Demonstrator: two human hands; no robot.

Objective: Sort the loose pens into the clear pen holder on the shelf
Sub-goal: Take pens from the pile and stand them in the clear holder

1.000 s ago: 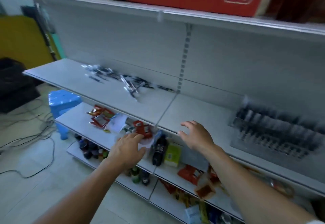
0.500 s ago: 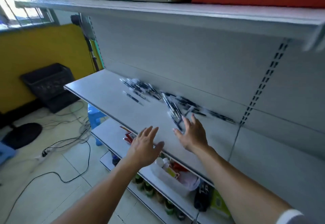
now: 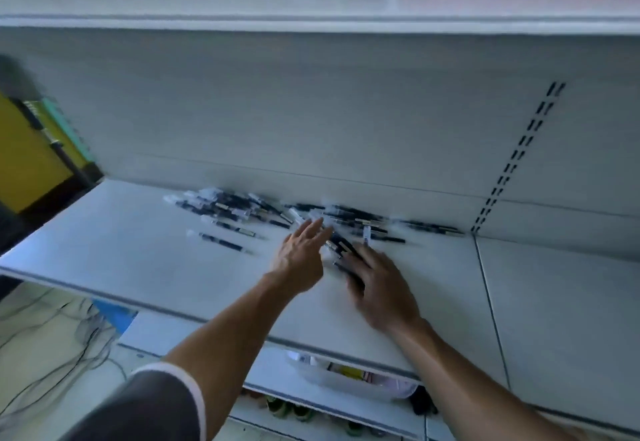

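Pens (image 3: 228, 210) lie scattered mid-frame along the shelf (image 3: 138, 260) back; the left hand (image 3: 299, 257) reaches with fingers (image 3: 313, 227) straight, the right hand (image 3: 384, 288) lies flat on several, so best rake them parallel before gathering.

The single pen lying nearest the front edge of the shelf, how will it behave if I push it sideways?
The pen looks slim and round, so it would probably roll rather than slide on the smooth shelf. It seems stiff and light; a two-finger pinch should lift it. Its barrel may be slightly slippery, though blur hides the finish.
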